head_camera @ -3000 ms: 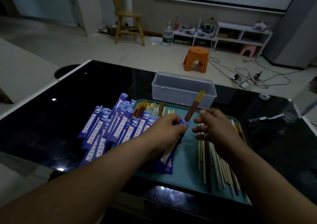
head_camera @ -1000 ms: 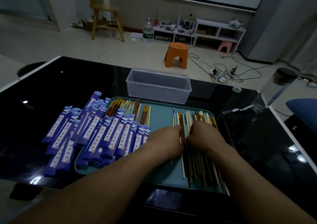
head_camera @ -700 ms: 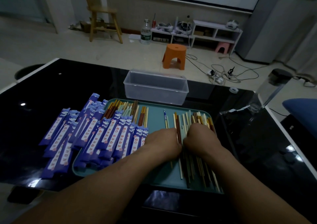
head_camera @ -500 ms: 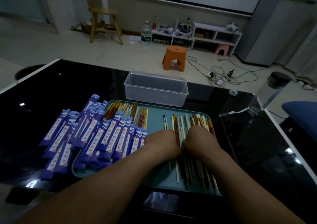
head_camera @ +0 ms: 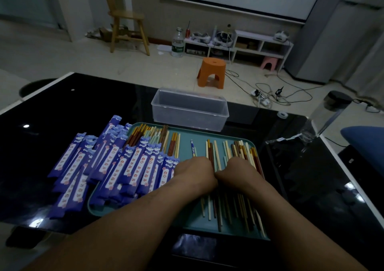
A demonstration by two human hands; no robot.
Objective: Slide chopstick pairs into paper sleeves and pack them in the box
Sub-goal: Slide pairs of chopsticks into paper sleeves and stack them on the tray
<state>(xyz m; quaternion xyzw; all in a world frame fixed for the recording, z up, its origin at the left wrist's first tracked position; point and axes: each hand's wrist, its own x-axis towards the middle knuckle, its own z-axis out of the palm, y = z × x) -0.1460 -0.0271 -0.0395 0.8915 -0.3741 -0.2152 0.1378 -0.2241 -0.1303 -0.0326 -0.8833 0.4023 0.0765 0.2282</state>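
Forearms reach forward — left hand and right hand touch side by side, knuckles up, fingers hidden.

Paper sleeves: violet-blue, each with a white central strip carrying red marks and a pale cloud pattern at the upper end. Tray: plain teal. Loose chopsticks: mixed cream, dark brown, reddish brown and pale green, several tipped orange-yellow. Box: clear, colourless plastic. Surface: glossy black. Stool on the pale floor: orange.
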